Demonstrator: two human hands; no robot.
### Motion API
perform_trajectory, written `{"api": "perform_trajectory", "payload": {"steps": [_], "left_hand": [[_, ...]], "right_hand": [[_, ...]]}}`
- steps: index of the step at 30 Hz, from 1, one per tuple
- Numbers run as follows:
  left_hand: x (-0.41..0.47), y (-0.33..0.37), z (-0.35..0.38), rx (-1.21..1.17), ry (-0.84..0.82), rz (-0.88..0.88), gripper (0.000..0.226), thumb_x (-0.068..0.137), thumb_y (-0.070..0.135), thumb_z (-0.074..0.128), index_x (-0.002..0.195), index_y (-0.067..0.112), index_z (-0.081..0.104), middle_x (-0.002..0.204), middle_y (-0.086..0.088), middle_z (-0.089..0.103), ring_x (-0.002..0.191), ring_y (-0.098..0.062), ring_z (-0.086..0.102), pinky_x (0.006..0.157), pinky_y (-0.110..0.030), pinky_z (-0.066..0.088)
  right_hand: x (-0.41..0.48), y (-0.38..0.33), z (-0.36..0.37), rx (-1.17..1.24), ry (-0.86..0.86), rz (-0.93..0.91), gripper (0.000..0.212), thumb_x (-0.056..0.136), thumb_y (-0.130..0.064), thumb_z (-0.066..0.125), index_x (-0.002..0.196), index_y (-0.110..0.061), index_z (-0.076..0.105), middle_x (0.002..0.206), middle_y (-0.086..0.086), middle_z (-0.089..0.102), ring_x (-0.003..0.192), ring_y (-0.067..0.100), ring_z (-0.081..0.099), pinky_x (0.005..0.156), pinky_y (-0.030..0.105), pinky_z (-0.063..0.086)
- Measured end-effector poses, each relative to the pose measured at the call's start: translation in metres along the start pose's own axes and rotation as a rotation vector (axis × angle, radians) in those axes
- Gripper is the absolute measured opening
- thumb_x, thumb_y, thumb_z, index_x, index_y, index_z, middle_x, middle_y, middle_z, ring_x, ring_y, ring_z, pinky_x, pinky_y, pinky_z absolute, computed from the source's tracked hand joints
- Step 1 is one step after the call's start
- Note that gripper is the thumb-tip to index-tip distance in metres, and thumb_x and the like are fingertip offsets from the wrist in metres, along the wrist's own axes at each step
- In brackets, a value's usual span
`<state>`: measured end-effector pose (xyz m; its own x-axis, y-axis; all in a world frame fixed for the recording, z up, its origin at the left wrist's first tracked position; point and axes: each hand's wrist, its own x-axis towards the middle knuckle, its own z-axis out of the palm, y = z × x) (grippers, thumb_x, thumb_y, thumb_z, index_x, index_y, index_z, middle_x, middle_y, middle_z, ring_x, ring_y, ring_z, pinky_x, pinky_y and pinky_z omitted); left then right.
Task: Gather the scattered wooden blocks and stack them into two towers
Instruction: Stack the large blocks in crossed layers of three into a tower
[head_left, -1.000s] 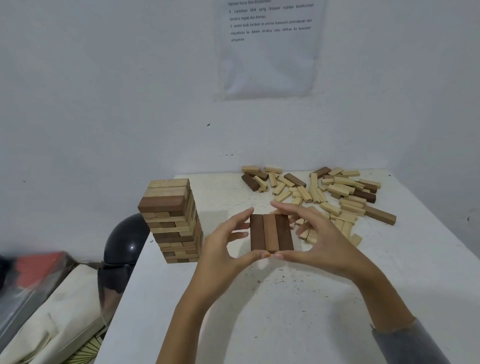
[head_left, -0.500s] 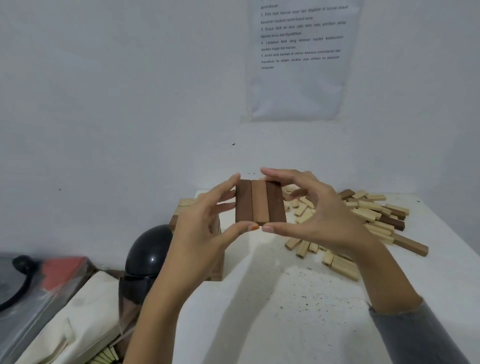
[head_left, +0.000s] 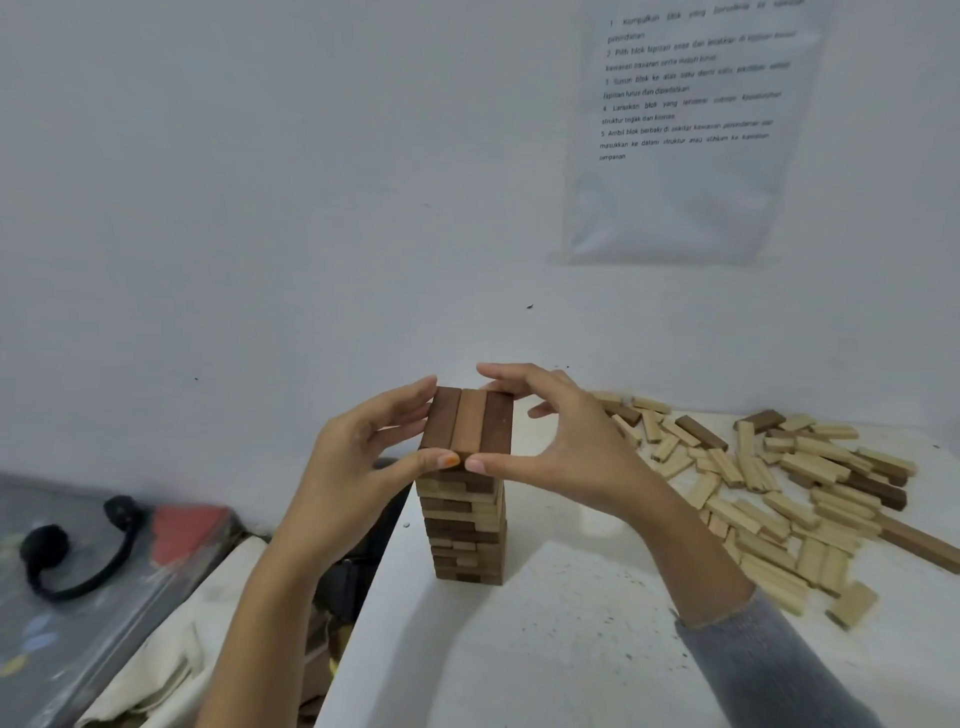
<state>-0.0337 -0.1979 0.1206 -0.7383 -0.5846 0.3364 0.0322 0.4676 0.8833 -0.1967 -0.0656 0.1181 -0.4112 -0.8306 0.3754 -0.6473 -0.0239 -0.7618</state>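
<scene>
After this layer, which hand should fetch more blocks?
Right hand, probably: both hold the three-block layer, but the loose block pile lies on its side of the tower; the left hand would cross it.

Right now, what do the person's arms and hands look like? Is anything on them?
Both hands are bare: no gloves, rings or watch show. The left hand has a bare forearm, no sleeve in view. The right hand comes out of a grey sleeve ending partway along the forearm.

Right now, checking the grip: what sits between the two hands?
Three blocks side by side, pinched by left hand and right hand over the tower; head view.
</scene>
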Motion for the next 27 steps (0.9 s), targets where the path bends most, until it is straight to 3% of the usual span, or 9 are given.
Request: {"api": "perform_trajectory", "payload": {"steps": [10, 19, 24, 27], "left_hand": [[0.000, -0.013, -0.013, 0.043, -0.017, -0.053, 0.062, 0.067, 0.019, 0.080, 0.126, 0.027, 0.061, 0.124, 0.011, 0.065, 0.114, -0.003, 0.061, 0.098, -0.019, 0.049], [0.002, -0.020, -0.009, 0.024, -0.045, -0.046, 0.060, 0.067, 0.021, 0.079, 0.124, 0.030, 0.061, 0.123, 0.011, 0.066, 0.115, -0.003, 0.061, 0.098, -0.020, 0.048], [0.001, -0.020, -0.009, 0.055, -0.055, -0.071, 0.060, 0.068, 0.029, 0.078, 0.125, 0.035, 0.059, 0.125, 0.012, 0.064, 0.116, -0.007, 0.060, 0.101, -0.035, 0.050], [-0.002, -0.019, -0.009, 0.115, -0.072, -0.089, 0.071, 0.071, 0.043, 0.075, 0.136, 0.038, 0.049, 0.137, 0.013, 0.053, 0.125, -0.004, 0.051, 0.101, -0.022, 0.046]], "right_hand": [[0.009, 0.003, 0.019, -0.059, -0.040, 0.048, 0.078, 0.066, -0.045, 0.084, 0.133, -0.045, 0.045, 0.125, -0.014, 0.053, 0.116, -0.011, 0.042, 0.089, 0.006, 0.032], [0.006, 0.004, 0.019, -0.065, -0.029, 0.079, 0.077, 0.066, -0.047, 0.083, 0.133, -0.045, 0.045, 0.124, -0.016, 0.054, 0.117, -0.009, 0.040, 0.094, 0.014, 0.034], [0.005, 0.003, 0.020, -0.045, -0.043, 0.098, 0.078, 0.066, -0.052, 0.081, 0.135, -0.045, 0.043, 0.124, -0.022, 0.053, 0.119, -0.009, 0.038, 0.099, 0.021, 0.035], [-0.002, 0.001, 0.020, -0.002, -0.078, 0.127, 0.087, 0.062, -0.070, 0.068, 0.140, -0.050, 0.033, 0.137, -0.023, 0.041, 0.129, -0.004, 0.031, 0.105, 0.026, 0.032]]}}
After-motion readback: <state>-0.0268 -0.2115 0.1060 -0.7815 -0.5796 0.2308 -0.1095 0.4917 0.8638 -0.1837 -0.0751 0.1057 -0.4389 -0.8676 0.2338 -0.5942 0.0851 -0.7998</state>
